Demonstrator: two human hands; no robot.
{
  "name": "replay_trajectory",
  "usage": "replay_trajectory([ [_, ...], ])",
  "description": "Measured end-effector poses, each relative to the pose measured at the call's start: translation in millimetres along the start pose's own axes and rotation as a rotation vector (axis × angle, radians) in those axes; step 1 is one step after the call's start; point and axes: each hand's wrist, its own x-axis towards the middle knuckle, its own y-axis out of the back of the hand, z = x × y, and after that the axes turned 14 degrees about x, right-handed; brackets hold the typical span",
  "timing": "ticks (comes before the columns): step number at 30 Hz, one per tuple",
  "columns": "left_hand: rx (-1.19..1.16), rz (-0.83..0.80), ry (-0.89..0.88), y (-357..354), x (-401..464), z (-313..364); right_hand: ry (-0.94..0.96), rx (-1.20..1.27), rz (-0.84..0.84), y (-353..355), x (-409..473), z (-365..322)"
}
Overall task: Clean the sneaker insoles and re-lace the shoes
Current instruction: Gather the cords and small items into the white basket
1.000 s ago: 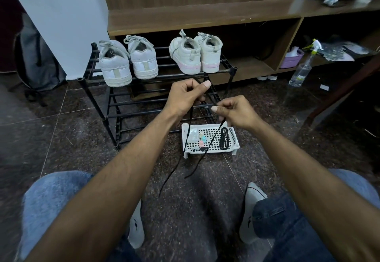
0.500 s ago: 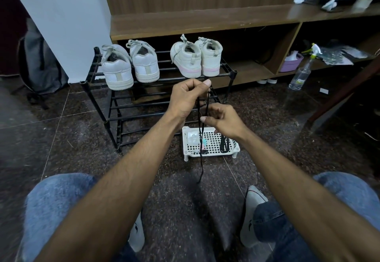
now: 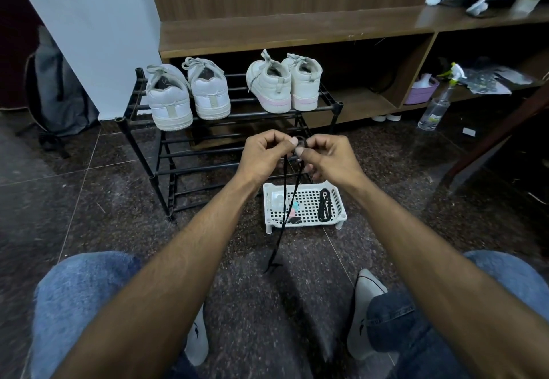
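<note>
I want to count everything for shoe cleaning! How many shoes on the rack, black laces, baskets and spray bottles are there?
Sneakers on the rack: 4
Black laces, one in the hands, one in the basket: 2
White basket: 1
Spray bottle: 1
Total: 8

Floor [image 3: 89,200]; rack [image 3: 142,129]; tray [image 3: 341,218]
</note>
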Motion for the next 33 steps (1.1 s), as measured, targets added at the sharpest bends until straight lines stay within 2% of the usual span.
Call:
replay_trajectory([
  [7, -0.023, -0.02, 0.023, 0.3, -0.9, -6.8, 0.022, 0.002, 0.03, -1.0, 2.2, -7.8],
  [12, -0.034, -0.218, 0.044, -9.9, -7.4, -16.9, 0.031, 0.11, 0.041, -4.2, 6.4, -22.8],
  [15, 0.049, -0.352, 0.098, -18.4, -11.5, -26.9, 0.035, 0.152, 0.08, -4.3, 10.7, -33.3],
  [18, 0.219, -0.438, 0.216, -17.9, -14.1, -49.3, 0.044, 0.185, 0.2, 4.3, 15.0, -38.1],
  [20, 0.273, -0.449, 0.31, -12.9, -17.5, -68.3, 0.045, 0.225, 0.338, 14.3, 17.5, -37.5],
  [24, 0.355, -0.36, 0.411, 2.0, -22.9, -89.2, -0.02, 0.347, 0.698, 42.8, 20.7, -24.9],
  [27, 0.266, -0.26, 0.457, 9.0, -21.3, -83.8, -0.143, 0.405, 0.901, 60.6, 17.7, 2.2],
  [30, 0.196, -0.198, 0.433, 9.9, -16.4, -70.9, -0.316, 0.383, 0.987, 66.9, 8.1, 38.6],
  [33, 0.158, -0.192, 0.389, 8.8, -10.3, -63.3, -0.515, 0.294, 0.975, 62.5, -4.5, 73.8],
])
